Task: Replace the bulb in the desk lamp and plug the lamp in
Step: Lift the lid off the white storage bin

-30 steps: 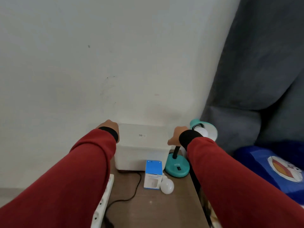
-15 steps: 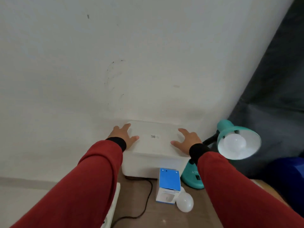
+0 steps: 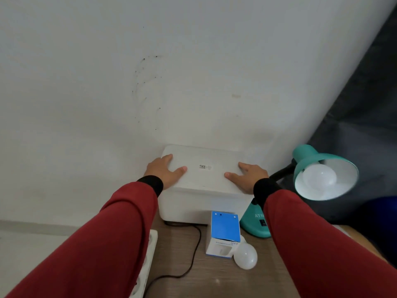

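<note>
A teal desk lamp (image 3: 255, 224) stands at the right of the wooden table, its shade (image 3: 309, 155) turned toward me with a white bulb (image 3: 319, 177) screwed inside. A loose white bulb (image 3: 245, 257) lies on the table beside a blue-and-white bulb carton (image 3: 224, 234). My left hand (image 3: 164, 171) and my right hand (image 3: 247, 176) rest flat, fingers spread, on top of a white box (image 3: 204, 168) against the wall. Both hold nothing. A black cord (image 3: 193, 250) runs across the table toward a white power strip (image 3: 148, 254) at the left edge.
The white wall (image 3: 150, 72) rises right behind the box. A dark grey curtain (image 3: 365, 104) hangs at the right, with something blue (image 3: 386, 214) below it. The wooden table (image 3: 193, 282) extends toward me between my red sleeves.
The view has swung down and to the right, bringing the lamp shade and bulb into sight. My hands went from fists at the box's sides to lying flat on its lid.
</note>
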A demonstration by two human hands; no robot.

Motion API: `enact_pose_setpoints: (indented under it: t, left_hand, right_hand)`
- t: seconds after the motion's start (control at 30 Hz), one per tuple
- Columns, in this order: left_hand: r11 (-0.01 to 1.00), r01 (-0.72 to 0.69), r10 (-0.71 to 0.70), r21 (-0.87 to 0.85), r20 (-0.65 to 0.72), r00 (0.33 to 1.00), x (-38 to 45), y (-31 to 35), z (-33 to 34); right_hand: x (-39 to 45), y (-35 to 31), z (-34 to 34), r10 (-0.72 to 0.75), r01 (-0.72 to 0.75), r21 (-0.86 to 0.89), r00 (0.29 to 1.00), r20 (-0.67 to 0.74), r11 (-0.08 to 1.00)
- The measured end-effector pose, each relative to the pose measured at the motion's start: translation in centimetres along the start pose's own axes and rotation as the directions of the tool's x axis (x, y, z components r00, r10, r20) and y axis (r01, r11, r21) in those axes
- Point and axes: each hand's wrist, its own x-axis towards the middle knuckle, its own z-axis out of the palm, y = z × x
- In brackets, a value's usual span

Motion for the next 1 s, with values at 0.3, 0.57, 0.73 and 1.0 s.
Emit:
enact_pose_setpoints:
  t: [0.3,0.57,0.73,1.0]
  left_hand:
    - [0.999,-0.012,0.014,0.037,-0.042,0.999,-0.9,2.1,-2.5]
    - [0.999,-0.033,0.034,0.012,-0.093,0.995,-5.9,2.5,-4.2]
    - [0.999,-0.048,0.049,0.010,-0.117,0.992,-11.9,1.9,-3.8]
    - [0.999,-0.040,0.041,0.017,-0.106,0.993,-20.9,-0.9,0.2]
  right_hand:
    - [-1.1,-0.6,-2.0,0.025,-0.024,0.052,1.000,-0.017,0.998]
    - [-6.4,-1.2,-4.0,0.005,0.002,0.099,0.998,-0.067,0.995]
    - [-12.3,0.0,-3.1,0.009,0.000,0.104,0.996,-0.086,0.995]
    - [-20.7,4.2,1.9,0.056,-0.038,0.187,0.994,-0.093,0.982]
